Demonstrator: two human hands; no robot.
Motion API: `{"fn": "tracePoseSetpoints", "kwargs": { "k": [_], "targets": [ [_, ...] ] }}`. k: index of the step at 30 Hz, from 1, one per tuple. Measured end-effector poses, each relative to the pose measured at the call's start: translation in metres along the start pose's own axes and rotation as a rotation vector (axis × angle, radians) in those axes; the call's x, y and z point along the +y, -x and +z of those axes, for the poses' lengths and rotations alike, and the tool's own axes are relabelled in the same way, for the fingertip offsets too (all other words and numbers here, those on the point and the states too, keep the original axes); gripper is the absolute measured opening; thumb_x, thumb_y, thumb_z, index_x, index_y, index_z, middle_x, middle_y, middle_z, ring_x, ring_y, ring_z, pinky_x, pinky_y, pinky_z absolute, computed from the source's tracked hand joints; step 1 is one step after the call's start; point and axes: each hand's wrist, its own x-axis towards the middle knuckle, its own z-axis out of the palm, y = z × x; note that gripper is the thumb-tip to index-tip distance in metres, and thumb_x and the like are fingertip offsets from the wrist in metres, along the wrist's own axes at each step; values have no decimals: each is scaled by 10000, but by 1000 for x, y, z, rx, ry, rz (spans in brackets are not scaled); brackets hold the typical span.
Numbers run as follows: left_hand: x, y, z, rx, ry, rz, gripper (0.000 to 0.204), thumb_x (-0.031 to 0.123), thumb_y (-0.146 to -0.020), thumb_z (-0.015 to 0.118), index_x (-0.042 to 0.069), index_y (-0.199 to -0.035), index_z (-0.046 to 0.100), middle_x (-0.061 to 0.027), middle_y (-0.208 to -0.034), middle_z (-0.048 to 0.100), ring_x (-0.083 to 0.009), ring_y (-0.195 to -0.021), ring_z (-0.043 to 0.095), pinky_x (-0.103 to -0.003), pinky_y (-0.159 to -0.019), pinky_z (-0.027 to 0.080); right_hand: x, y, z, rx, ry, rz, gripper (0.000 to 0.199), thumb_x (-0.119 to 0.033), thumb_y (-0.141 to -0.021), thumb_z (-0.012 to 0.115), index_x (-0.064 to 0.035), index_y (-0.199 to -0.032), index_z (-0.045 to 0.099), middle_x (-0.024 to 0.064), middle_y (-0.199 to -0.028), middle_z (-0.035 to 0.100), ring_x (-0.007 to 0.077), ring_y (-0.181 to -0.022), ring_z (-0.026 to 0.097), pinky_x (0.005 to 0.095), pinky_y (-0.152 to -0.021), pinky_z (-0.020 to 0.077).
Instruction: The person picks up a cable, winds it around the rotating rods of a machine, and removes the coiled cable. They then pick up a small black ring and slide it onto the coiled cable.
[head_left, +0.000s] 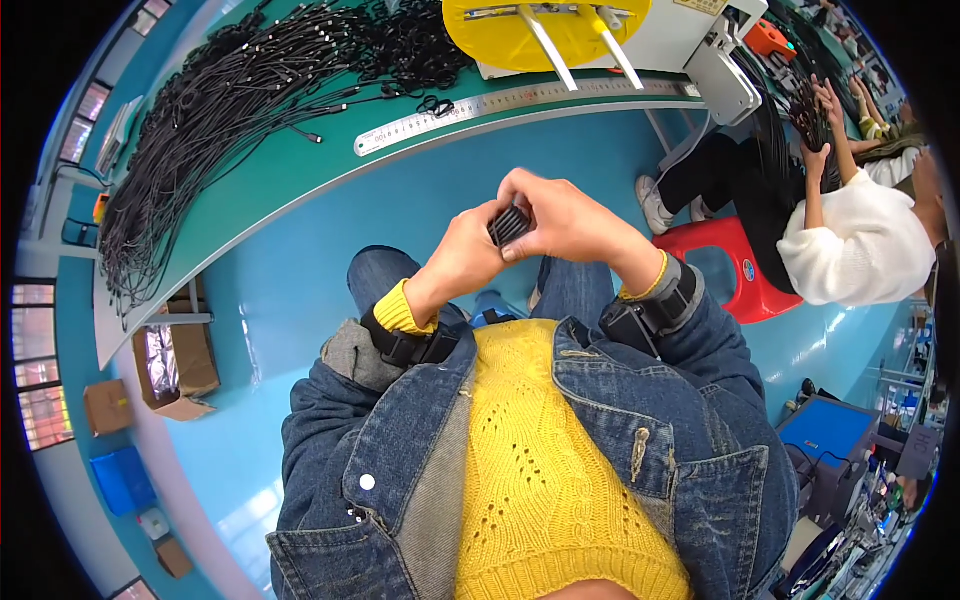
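Above my lap, my left hand [462,252] and my right hand [572,222] meet around a small coiled black cable [509,226]. Its dark parallel loops show between my thumbs and fingers, and the rest is hidden inside my grip. Fingers of both hands are closed on it. Beyond them, on the green bench [262,180], lies a large heap of black cables [215,125] with small plug ends. A pile of coiled cables [415,45] adjoins it on the right. One small loose coil [436,106] rests by the steel ruler [440,122].
A machine with a yellow disc [490,35] and metal rods stands on the bench ahead. At right, a co-worker in a white top [850,240] holds dark cables [808,120] beside a red stool [725,265]. An opened cardboard box [195,350] sits at left below the bench.
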Motion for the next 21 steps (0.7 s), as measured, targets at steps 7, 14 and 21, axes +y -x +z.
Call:
{"fn": "tracePoseSetpoints", "kwargs": {
  "k": [7, 14, 21],
  "targets": [
    [-4, 8, -5, 73, 198, 60, 331, 60, -643, 738, 3, -909, 549, -63, -768, 612, -128, -686, 570, -286, -623, 464, 12, 14, 14, 93, -1214, 458, 247, -153, -749, 644, -18, -910, 514, 48, -728, 575, 70, -575, 541, 174, -446, 418],
    [-11, 3, 7, 147, -206, 268, 276, 112, -675, 721, 23, -879, 558, 8, -664, 539, -101, -592, 507, -246, -545, 439, -13, 0, 15, 255, 175, -1, 340, -315, -772, 628, -7, -881, 535, 101, -543, 531, 227, -460, 522, 310, -428, 416],
    [-21, -4, -2, -159, 90, -60, 210, 152, -760, 633, 56, -926, 549, -13, -677, 547, -134, -535, 459, -225, -429, 340, 0, -8, 26, 245, 246, 117, 387, -372, -794, 588, 7, -720, 568, 167, -560, 547, 334, -534, 554, 372, -480, 425]
  ]
}}
